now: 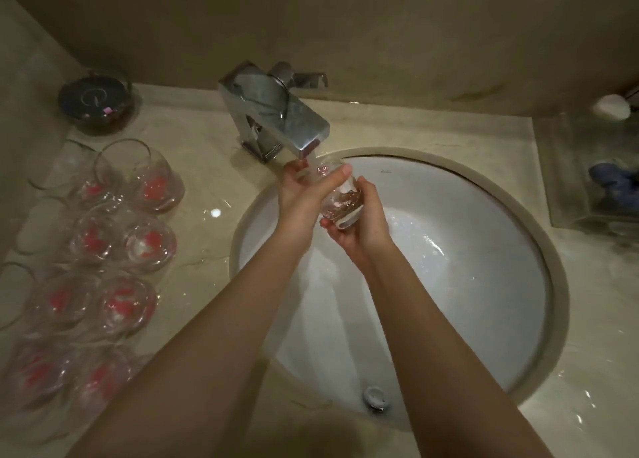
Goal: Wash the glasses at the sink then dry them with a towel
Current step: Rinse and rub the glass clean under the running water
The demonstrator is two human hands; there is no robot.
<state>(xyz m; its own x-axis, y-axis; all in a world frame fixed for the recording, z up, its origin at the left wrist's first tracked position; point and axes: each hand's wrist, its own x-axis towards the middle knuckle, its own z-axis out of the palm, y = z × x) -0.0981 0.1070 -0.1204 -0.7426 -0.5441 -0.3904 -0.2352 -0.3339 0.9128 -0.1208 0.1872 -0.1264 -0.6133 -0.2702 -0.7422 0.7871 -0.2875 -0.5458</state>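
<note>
Both hands are on one glass (337,194), tipped on its side right under the faucet (276,111) spout, over the white sink (484,250). Left hand (304,194) wraps the upper part with the thumb across the top, right hand (359,222) curls round the base from below. The rest of the glasses (114,243), clear with red prints, sit in rows on the counter (207,188) to the left, well apart from the basin.
</note>
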